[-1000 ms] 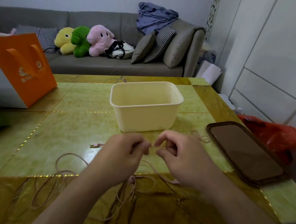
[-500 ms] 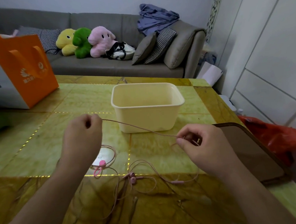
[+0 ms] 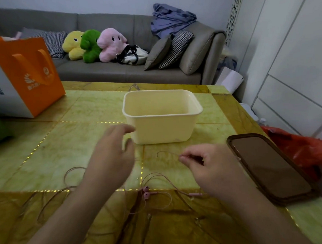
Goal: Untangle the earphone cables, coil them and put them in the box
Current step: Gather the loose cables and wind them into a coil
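A thin pink earphone cable (image 3: 156,179) lies in loose loops on the green marbled table (image 3: 53,148), its two pink earbuds (image 3: 146,191) side by side near the front. My right hand (image 3: 207,168) pinches a stretch of the cable between thumb and forefinger, and a short arc of it curls away to the left. My left hand (image 3: 111,159) hovers blurred over the table with fingers spread, holding nothing that I can see. The cream plastic box (image 3: 162,116) stands just beyond both hands and looks empty.
A dark phone in a brown case (image 3: 268,165) lies at the right edge. An orange paper bag (image 3: 23,74) stands at the back left. Behind the table is a grey sofa (image 3: 114,71) with plush toys and cushions. A red plastic bag (image 3: 301,150) sits off the right side.
My left hand has let go of the cable it held stretched and has swung right toward the box. The taut line has gone slack. My right hand has kept its pinch.
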Demonstrator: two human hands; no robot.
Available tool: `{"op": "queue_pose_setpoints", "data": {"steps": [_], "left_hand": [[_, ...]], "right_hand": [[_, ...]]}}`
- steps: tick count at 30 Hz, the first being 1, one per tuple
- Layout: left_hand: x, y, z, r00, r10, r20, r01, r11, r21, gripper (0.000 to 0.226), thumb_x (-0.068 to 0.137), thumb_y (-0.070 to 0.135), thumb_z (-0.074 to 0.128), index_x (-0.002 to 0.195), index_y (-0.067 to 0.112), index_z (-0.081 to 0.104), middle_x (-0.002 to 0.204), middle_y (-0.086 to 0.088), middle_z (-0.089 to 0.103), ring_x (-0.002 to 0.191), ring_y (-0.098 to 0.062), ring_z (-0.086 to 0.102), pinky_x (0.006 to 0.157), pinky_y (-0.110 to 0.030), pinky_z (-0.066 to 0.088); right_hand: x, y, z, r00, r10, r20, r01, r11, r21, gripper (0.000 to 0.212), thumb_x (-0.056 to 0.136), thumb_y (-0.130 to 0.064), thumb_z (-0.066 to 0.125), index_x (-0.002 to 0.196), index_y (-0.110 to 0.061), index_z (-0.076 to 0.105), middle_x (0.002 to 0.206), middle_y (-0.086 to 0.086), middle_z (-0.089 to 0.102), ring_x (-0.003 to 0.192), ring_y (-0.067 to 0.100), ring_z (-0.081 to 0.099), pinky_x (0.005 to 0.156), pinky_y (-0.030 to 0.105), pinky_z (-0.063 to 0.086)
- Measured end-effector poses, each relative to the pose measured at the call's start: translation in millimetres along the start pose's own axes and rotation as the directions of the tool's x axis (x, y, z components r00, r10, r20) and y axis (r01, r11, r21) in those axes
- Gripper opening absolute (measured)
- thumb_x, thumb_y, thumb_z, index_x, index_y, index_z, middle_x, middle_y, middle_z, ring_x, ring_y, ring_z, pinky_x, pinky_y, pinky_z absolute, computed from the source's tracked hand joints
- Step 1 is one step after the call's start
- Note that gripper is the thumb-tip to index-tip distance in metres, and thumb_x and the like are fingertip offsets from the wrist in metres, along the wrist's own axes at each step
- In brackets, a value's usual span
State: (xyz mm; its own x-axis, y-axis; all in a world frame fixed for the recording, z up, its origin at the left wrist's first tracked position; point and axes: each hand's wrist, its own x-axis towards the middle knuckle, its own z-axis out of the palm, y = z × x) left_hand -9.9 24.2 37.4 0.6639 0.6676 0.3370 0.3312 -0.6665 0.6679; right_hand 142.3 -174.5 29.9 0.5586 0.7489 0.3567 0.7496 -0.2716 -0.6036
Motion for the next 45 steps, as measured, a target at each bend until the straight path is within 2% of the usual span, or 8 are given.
{"op": "queue_pose_setpoints", "data": {"steps": [2, 5, 19, 28, 34, 40, 43, 45], "left_hand": [[-12.6, 22.8, 7.3, 0.961, 0.187, 0.206, -0.171, 0.981, -0.093, 0.027, 0.106, 0.037, 0.053, 0.129, 0.032, 0.064, 0.124, 0.02, 0.064, 0.111, 0.006, 0.056, 0.091, -0.011, 0.04], [-26.0, 31.9, 24.4, 0.867, 0.242, 0.435, -0.239, 0.969, -0.064, 0.022, 0.107, 0.044, 0.05, 0.095, 0.031, 0.062, 0.079, 0.014, 0.065, 0.07, -0.002, 0.057, 0.067, -0.034, 0.049], [11.1, -10.7, -12.4, 0.967, -0.231, -0.113, 0.228, 0.973, -0.038, 0.035, 0.104, 0.023, 0.057, 0.071, 0.019, 0.068, 0.039, 0.008, 0.047, 0.037, -0.011, 0.041, 0.049, -0.029, 0.029], [15.2, -24.4, -19.2, 0.902, -0.382, -0.2, 0.388, 0.922, -0.013, 0.035, 0.107, 0.026, 0.05, 0.079, 0.016, 0.068, 0.062, -0.005, 0.063, 0.06, -0.028, 0.058, 0.057, -0.033, 0.039], [17.2, -34.5, -20.3, 0.885, -0.432, -0.175, 0.455, 0.882, 0.124, 0.033, 0.105, 0.027, 0.05, 0.083, 0.012, 0.07, 0.073, -0.012, 0.067, 0.068, -0.031, 0.06, 0.06, -0.035, 0.042], [-2.5, -2.3, -1.2, 0.999, -0.024, 0.038, 0.014, 0.973, 0.232, 0.039, 0.094, 0.009, 0.058, 0.13, 0.021, 0.065, 0.137, 0.0, 0.059, 0.123, -0.025, 0.056, 0.102, -0.038, 0.046], [-17.6, 26.0, 11.1, 0.953, 0.241, 0.185, -0.236, 0.971, -0.049, 0.024, 0.101, 0.023, 0.059, 0.121, 0.028, 0.07, 0.12, 0.015, 0.067, 0.111, -0.002, 0.059, 0.095, -0.016, 0.043], [-24.6, 33.7, 22.2, 0.92, 0.226, 0.321, -0.199, 0.973, -0.116, 0.019, 0.106, 0.033, 0.054, 0.099, 0.028, 0.072, 0.085, 0.018, 0.07, 0.081, 0.0, 0.063, 0.072, -0.024, 0.047]], "right_hand": [[-1.1, -4.9, 10.4, 0.997, -0.078, 0.027, 0.079, 0.997, -0.026, 0.012, 0.094, -0.034, 0.071, 0.093, -0.026, 0.08, 0.076, -0.015, 0.071, 0.07, 0.007, 0.062, 0.062, 0.035, 0.05], [-2.9, -9.5, 16.1, 0.984, -0.166, 0.059, 0.168, 0.985, -0.035, 0.015, 0.093, -0.028, 0.066, 0.08, -0.023, 0.07, 0.068, -0.013, 0.058, 0.065, 0.011, 0.054, 0.057, 0.041, 0.043], [3.2, 8.0, -16.4, 0.994, 0.104, 0.01, -0.104, 0.994, -0.025, 0.017, 0.097, -0.025, 0.074, 0.082, -0.032, 0.076, 0.071, -0.015, 0.07, 0.068, 0.007, 0.066, 0.058, 0.029, 0.053], [0.8, 8.2, -30.7, 0.986, 0.164, 0.018, -0.165, 0.971, 0.175, 0.038, 0.104, -0.04, 0.063, 0.076, -0.017, 0.076, 0.061, 0.0, 0.065, 0.058, 0.019, 0.058, 0.06, 0.044, 0.049], [0.6, 11.0, -40.1, 0.992, 0.113, 0.053, -0.123, 0.96, 0.253, 0.023, 0.099, -0.023, 0.074, 0.077, -0.016, 0.072, 0.066, 0.006, 0.06, 0.057, 0.01, 0.05, 0.054, 0.023, 0.04], [-2.2, -4.4, -13.1, 0.997, 0.043, 0.058, -0.05, 0.991, 0.122, 0.02, 0.095, -0.02, 0.078, 0.077, -0.025, 0.069, 0.071, -0.011, 0.066, 0.066, 0.007, 0.061, 0.057, 0.015, 0.042], [-1.9, -10.4, 1.2, 0.999, -0.029, 0.029, 0.027, 0.998, 0.055, 0.014, 0.093, -0.029, 0.079, 0.082, -0.026, 0.07, 0.072, -0.013, 0.066, 0.071, 0.009, 0.063, 0.058, 0.019, 0.043], [-2.6, -10.6, 6.7, 0.997, -0.068, 0.033, 0.066, 0.996, 0.067, 0.012, 0.093, -0.031, 0.075, 0.083, -0.027, 0.07, 0.071, -0.01, 0.065, 0.069, 0.014, 0.062, 0.056, 0.025, 0.044]]}}
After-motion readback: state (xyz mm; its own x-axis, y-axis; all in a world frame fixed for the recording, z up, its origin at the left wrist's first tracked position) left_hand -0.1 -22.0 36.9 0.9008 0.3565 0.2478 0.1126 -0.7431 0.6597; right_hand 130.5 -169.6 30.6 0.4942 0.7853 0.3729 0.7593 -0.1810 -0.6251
